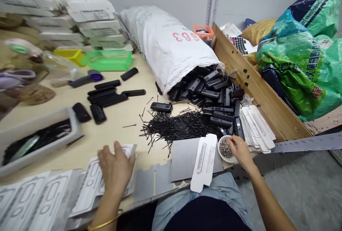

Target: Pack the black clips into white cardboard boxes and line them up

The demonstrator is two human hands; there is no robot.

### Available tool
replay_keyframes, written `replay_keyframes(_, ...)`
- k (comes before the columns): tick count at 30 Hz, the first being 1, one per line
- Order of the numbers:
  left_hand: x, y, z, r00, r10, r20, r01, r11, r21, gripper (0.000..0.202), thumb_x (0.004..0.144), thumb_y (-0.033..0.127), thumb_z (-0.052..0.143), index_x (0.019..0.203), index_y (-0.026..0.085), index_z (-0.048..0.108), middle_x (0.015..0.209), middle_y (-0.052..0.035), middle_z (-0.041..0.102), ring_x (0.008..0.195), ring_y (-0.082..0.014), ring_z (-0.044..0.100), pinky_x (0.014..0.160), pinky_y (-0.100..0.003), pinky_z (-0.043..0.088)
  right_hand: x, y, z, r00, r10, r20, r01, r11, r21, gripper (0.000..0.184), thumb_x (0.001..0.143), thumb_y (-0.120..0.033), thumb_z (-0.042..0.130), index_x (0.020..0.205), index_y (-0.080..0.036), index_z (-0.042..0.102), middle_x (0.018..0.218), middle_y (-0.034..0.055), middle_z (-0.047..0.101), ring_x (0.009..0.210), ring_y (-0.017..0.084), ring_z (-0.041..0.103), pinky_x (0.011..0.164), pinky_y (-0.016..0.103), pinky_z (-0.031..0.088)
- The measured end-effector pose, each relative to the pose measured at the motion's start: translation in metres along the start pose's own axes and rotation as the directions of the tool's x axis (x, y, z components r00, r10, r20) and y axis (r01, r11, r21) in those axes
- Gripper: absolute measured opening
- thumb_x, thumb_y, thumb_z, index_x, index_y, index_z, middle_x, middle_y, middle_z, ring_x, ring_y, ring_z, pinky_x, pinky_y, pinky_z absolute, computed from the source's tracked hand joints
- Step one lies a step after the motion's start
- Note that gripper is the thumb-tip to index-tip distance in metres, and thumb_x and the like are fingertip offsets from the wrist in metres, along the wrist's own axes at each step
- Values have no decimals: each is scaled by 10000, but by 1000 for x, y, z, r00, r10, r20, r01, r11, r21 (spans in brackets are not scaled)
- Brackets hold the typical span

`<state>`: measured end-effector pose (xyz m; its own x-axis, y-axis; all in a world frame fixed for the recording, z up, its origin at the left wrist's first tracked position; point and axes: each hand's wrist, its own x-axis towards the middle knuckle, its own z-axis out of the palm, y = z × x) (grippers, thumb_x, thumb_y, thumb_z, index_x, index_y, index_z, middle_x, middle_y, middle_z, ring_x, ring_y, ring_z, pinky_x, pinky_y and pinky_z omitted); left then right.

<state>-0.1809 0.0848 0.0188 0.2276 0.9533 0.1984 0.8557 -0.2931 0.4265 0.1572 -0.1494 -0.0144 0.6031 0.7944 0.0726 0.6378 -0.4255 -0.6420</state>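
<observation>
My left hand rests palm down with its fingers apart over printed cards in clear sleeves at the table's front edge. At the front right, my right hand reaches into a white bowl of small shiny metal pieces. Its fingertips come together over the pieces; whether they pinch one is hidden. Left of the bowl, a flat white printed box lies across a grey plate and sticks out past the edge. Behind the plate is a heap of thin black sticks.
Black plastic cases spill from a large white sack. More flat boxes are stacked beside a wooden board on the right. On the left stand a white tray, a green tray and piled white packs.
</observation>
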Motion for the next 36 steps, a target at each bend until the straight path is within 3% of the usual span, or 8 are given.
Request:
replay_keyframes(5,8,90,64,914,402,51,-376,888,-266,413,821,168,404,1226,157,484,1289,-148,444,1226,-279,404,1028,-465,335,-3,27,19,984,-2,176,53,958,-283,131,730,-87,484,688,-179,568,764,72,604,783,209,544,715,300,393)
replay_keyframes(9,7,211,130,548,789,277,-648,610,-456,352,775,51,422,1040,208,593,1077,-94,581,1094,-229,490,962,-387,378,-5,26,29,992,-24,123,55,965,-255,152,740,-94,446,658,-185,536,701,51,573,741,194,540,694,284,400)
replay_keyframes(13,4,269,169,548,780,301,-639,623,-452,278,752,-10,402,894,127,597,998,-163,576,1000,-273,504,881,-431,369,-7,32,30,999,44,7,-42,986,-162,136,787,-157,430,763,-182,561,767,63,606,737,197,568,679,295,423)
replay_keyframes(19,17,265,181,583,744,326,-560,659,-502,205,738,-1,451,843,113,586,973,-171,585,998,-283,511,910,-440,339,-5,34,23,986,168,-16,-152,921,358,169,810,-329,511,811,-179,589,789,42,638,704,171,581,688,292,459)
replay_keyframes(23,23,242,157,649,697,304,-459,678,-574,339,705,58,552,1034,140,554,1080,-129,590,1053,-260,522,943,-408,369,-3,16,10,949,288,131,-267,505,821,246,752,-397,631,799,-171,546,784,33,635,652,129,563,642,270,473)
replay_keyframes(26,10,218,127,794,536,287,-180,658,-732,415,819,203,506,1221,162,413,1176,-136,565,1059,-233,558,913,-402,427,1,-4,9,929,275,247,-313,229,922,278,707,-379,693,788,-185,511,756,15,620,603,109,547,600,261,476)
replay_keyframes(30,-17,187,88,813,191,550,556,25,-831,483,762,259,632,1191,219,413,1140,-97,609,1005,-224,617,902,-431,465,12,-36,29,949,228,218,-261,182,948,263,695,-358,710,801,-188,540,753,11,624,591,106,546,596,266,486)
replay_keyframes(36,-25,159,64,663,19,748,691,-400,-602,230,794,109,543,1022,103,574,1029,-105,660,1022,-187,614,943,-322,481,18,-84,58,990,140,3,-61,415,908,150,810,-331,597,843,-186,576,900,48,641,753,143,592,733,319,491)
